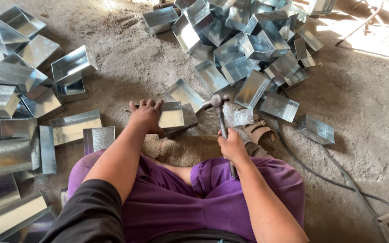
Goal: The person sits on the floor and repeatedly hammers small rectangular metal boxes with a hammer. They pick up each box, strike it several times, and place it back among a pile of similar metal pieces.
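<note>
Underneath everything lies the dusty grey concrete floor point(365, 103), where the person sits cross-legged in purple trousers point(194, 198), so the work rests low and directly in front of the knees. Across the top of the view spreads a big heap of shiny open rectangular boxes of galvanised sheet metal point(248, 40), tumbled loosely on one another. Along the left edge lies a second group of longer folded galvanised sheet-metal pieces point(10, 108), kept apart from the heap, seemingly as a different kind of piece. A dark cable point(334, 180) snakes over the floor at the right, and a worn brown sandal point(260, 135) lies just beside the right knee.

Between the knees sits a piece of coarse brown sacking point(181, 150), probably as padding. Just beyond it lies the small flat galvanised sheet-metal box point(173, 115) being worked on, resting on a dark block that I cannot make out clearly. The left hand point(146, 116) lies spread flat, fingers extended, pressing on the box's left edge, apparently to steady it. The right hand point(231, 145) is clenched around the handle of a steel-headed hammer point(216, 101), its head raised just right of the box, within striking reach.
</note>
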